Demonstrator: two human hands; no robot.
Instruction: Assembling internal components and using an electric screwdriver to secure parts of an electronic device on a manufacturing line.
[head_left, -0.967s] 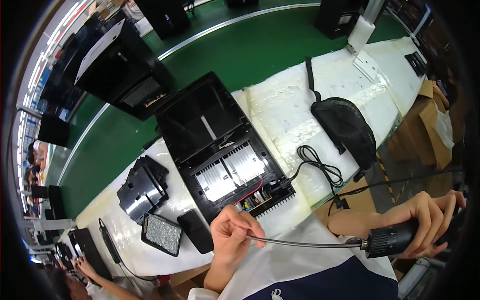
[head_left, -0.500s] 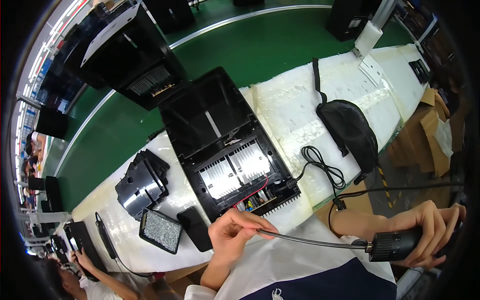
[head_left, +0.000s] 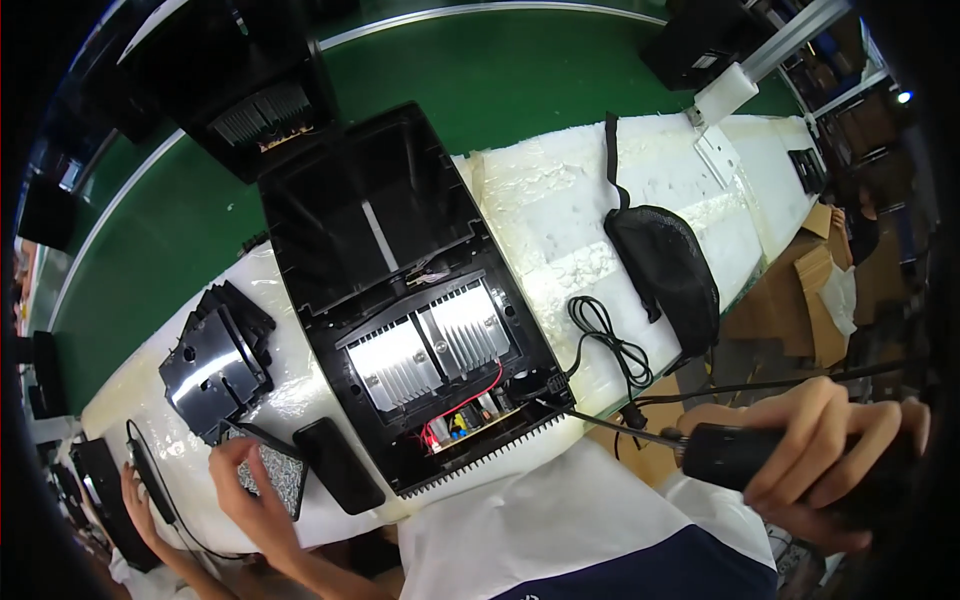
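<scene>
My right hand point(head_left: 815, 460) is wrapped round the black body of a power screwdriver point(head_left: 720, 455). Its long thin shaft points left, the tip over the lower right corner of an opened black housing point(head_left: 530, 330). Silver heat sinks point(head_left: 420, 350), a red wire and a small circuit board point(head_left: 475, 425) sit inside that housing. My left hand point(head_left: 250, 490) is at a black tray of small silver metal pieces point(head_left: 285, 475), thumb and fingers reaching down, apart; the fingertips are partly hidden. A black phone point(head_left: 338, 465) lies between tray and housing.
Black plastic parts point(head_left: 215, 365) are stacked at the left of the white padded bench point(head_left: 540, 210). A coiled black cable point(head_left: 605, 340) and a black mesh pouch point(head_left: 670, 275) lie right of the housing. Another person's hand point(head_left: 140, 510) is beside a corded black tool point(head_left: 150, 475).
My left hand has let go of the screwdriver's shaft and moved left to the tray. My right hand still holds the screwdriver, its shaft now over the housing's corner. The view has shifted.
</scene>
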